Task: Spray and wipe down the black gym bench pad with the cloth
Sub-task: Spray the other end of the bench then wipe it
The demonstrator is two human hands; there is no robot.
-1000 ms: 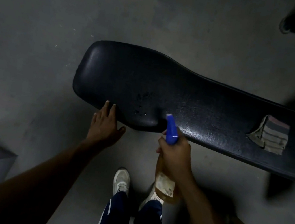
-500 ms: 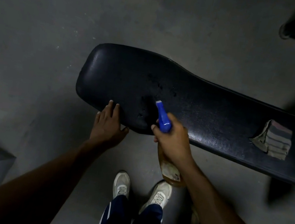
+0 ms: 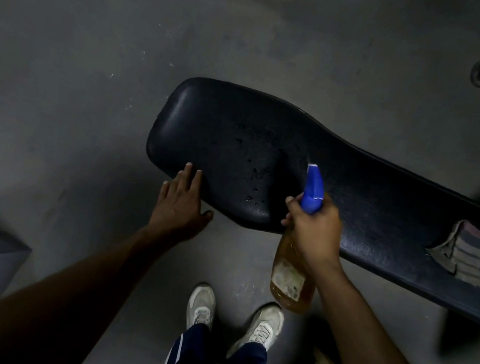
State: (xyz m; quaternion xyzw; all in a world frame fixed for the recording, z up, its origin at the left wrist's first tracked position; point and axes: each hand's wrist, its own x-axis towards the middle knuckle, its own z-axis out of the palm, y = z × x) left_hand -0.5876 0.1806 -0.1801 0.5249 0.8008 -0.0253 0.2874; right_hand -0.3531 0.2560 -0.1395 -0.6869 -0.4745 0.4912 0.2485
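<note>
From the head view, the black bench pad point(image 3: 353, 204) runs from the middle of the scene out past the right edge, its wide rounded end toward the left. The right hand point(image 3: 315, 232) has its grip closed round the neck of a spray bottle point(image 3: 292, 269) with a blue trigger head point(image 3: 313, 189), the nozzle aimed over the pad and the amber body hanging down in front of the pad's near edge. The left hand point(image 3: 182, 201) has its grip open and holds nothing; its fingertips rest on the near edge of the pad's wide end. Dark droplets point(image 3: 252, 183) speckle the wide end between the two hands, so spraying looks begun there, while the narrower stretch to the right shows no clear wetting in this dim light. The folded striped cloth point(image 3: 465, 256) lies on the pad well to the right, apart from both hands. Judging by that, wiping has not started: more spray may be wanted along the length, then the cloth must be picked up and the whole pad wiped
</note>
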